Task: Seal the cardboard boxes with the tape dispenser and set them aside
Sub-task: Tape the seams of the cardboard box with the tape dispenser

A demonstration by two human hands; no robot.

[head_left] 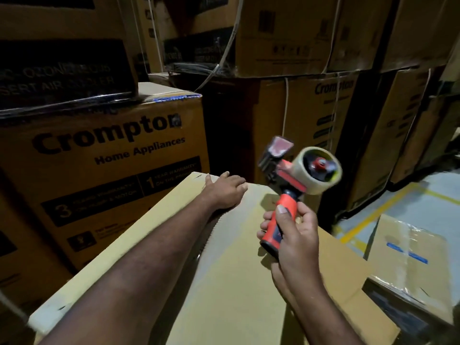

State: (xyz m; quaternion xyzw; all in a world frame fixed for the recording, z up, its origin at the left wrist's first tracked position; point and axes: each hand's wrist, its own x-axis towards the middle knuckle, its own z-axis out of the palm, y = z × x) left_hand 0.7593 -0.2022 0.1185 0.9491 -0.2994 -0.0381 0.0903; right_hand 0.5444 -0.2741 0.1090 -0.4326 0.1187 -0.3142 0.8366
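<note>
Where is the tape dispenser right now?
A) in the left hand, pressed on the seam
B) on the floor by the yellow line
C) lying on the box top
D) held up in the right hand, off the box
D: the right hand grips the orange handle of the tape dispenser, which is raised above the cardboard box, while the left hand rests flat on the far end of the box top.

The floor [420, 188] is grey and shows at the right, with yellow lines [380, 210] painted on it. Printed boxes [368, 145] stand on it in stacks. A smaller taped box [408, 260] sits low at the right, just beside the plain box [224, 270] in front.
</note>
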